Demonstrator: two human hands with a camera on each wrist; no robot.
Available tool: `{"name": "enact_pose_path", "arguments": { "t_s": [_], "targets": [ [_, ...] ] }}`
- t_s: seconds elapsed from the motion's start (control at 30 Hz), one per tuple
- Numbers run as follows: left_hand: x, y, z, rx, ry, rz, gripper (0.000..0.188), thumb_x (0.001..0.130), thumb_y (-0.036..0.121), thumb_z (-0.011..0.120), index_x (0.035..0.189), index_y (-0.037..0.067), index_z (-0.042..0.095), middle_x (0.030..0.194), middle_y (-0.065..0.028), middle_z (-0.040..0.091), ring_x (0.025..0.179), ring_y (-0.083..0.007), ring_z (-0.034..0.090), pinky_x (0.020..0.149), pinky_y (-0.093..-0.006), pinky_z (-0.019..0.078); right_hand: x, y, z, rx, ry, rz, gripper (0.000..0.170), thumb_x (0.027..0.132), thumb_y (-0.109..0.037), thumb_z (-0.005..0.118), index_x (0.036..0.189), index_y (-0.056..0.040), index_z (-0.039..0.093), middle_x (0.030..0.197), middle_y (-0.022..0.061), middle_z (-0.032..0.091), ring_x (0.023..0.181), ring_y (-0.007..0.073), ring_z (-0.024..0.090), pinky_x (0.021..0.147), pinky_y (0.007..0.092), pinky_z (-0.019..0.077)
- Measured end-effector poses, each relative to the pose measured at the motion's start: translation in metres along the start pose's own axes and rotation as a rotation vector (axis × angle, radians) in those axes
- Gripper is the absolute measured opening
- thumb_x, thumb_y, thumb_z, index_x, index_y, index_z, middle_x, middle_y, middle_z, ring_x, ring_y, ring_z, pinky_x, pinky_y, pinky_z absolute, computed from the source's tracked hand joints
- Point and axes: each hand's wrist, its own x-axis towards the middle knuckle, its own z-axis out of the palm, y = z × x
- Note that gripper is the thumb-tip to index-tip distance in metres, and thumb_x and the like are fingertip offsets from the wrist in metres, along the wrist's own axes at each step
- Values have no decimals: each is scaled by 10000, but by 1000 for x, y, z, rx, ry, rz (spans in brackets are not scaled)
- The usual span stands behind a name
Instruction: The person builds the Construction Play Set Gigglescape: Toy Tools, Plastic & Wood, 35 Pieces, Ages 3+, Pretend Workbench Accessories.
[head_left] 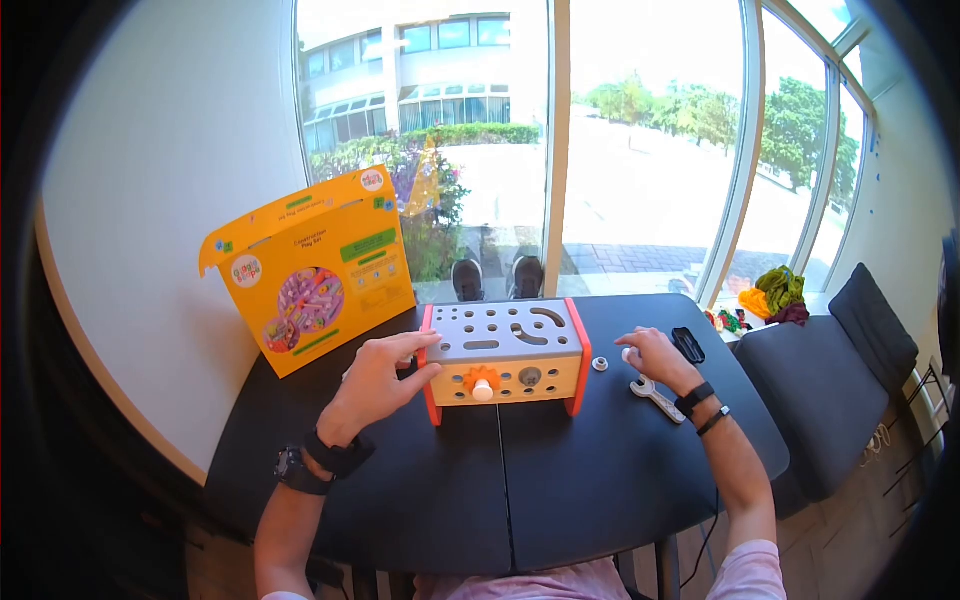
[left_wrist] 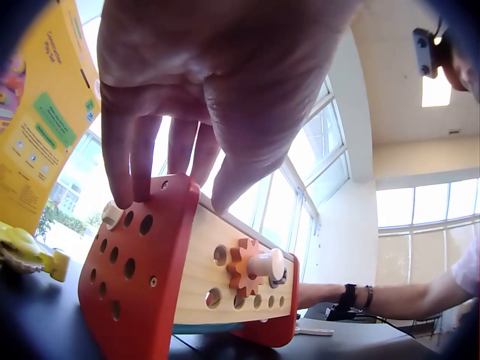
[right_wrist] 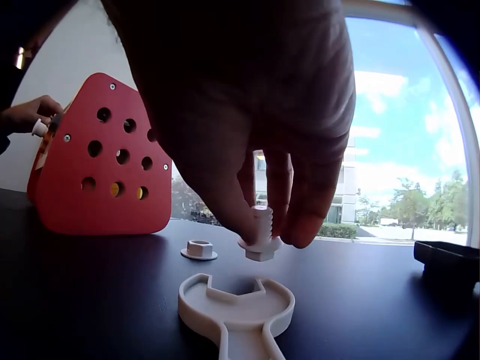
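A toy workbench (head_left: 470,345) with a grey perforated top, wooden front and red end panels stands on the table. My left hand (head_left: 372,388) holds its left end, the thumb at the front edge and the fingers over the red panel (left_wrist: 135,262), near a white bolt end (left_wrist: 112,215). An orange gear (head_left: 474,376) is on the front, a white peg through its middle; a grey screw head (head_left: 530,377) sits beside it. To the right, my right hand (head_left: 658,358) pinches a white toy bolt (right_wrist: 260,238), threaded shank up, close over the table.
A white flanged nut (head_left: 600,364) lies between the workbench and my right hand. Nearer me is a toy wrench (head_left: 657,400); a black tray (head_left: 688,345) lies beyond. A yellow box (head_left: 310,255) stands at back left, a yellow-green toy (left_wrist: 34,251) near it. A dark chair (head_left: 810,385) adjoins the table.
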Motion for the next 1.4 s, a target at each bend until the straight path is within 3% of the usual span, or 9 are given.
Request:
{"name": "enact_pose_path", "arguments": {
  "t_s": [0.3,0.4,0.5,0.7,0.9,1.0,1.17,1.27,1.4],
  "targets": [
    [-5,-12,-15,-41,86,-31,345,997,186,836,1304,29,815,1380,-201,788,1158,-300,811,904,-365,683,0,-22,-22,42,37,69,176,1072,-142,670,1158,-35,781,1088,204,745,1111,413,721,976,487,578],
    [-7,-14,-18,-33,94,-49,310,1002,189,835,1264,23,830,1369,-205,792,1138,-300,816,889,-360,682,5,-23,-26,165,96,33,174,1051,-140,690,1153,-21,764,975,187,767,934,356,759,852,455,599],
    [-8,-14,-20,-49,112,-63,285,1008,188,830,1240,23,840,1351,-209,799,1112,-294,821,868,-352,679,7,-33,-36,230,84,99,181,1015,-136,740,1153,-19,746,852,127,778,721,218,723,707,375,588],
    [-8,-13,-22,-75,136,-69,259,1014,175,822,1221,21,846,1317,-211,811,1075,-283,826,839,-347,676,11,-51,-47,283,128,63,146,996,-78,723,1124,-14,694,850,94,750,756,160,738,737,333,609],
    [-8,-11,-20,-74,118,-47,271,1009,176,826,1229,19,841,1337,-208,802,1087,-286,823,851,-356,683,12,-74,-56,382,201,67,180,983,-78,743,1117,9,658,1018,142,775,890,226,817,784,362,631],
    [-8,-11,-18,-67,73,-13,353,1007,187,829,1316,18,799,1436,-218,754,1192,-309,792,916,-383,675,17,-85,-61,514,233,78,167,1022,-94,771,1146,-7,700,1167,111,780,944,196,817,824,320,652],
    [-6,-11,-4,133,56,192,522,1015,241,823,1456,-7,693,1584,-242,649,1429,-386,658,1171,-451,556,20,-112,-69,628,224,11,227,1007,-130,843,1175,-7,752,1075,100,819,968,183,827,872,315,654],
    [-7,-17,8,123,4,123,516,1021,260,815,1443,-14,698,1582,-244,650,1445,-410,633,1232,-457,489,24,-130,-66,663,209,-53,214,986,-127,868,1129,2,774,1014,94,837,984,173,829,894,307,649],
    [-5,-19,15,171,46,132,479,1020,256,812,1416,1,723,1580,-239,654,1423,-408,648,1193,-461,518,29,-147,-56,581,244,-127,187,952,-104,894,1064,10,795,1017,94,848,999,169,827,915,297,630]
  ]
}}
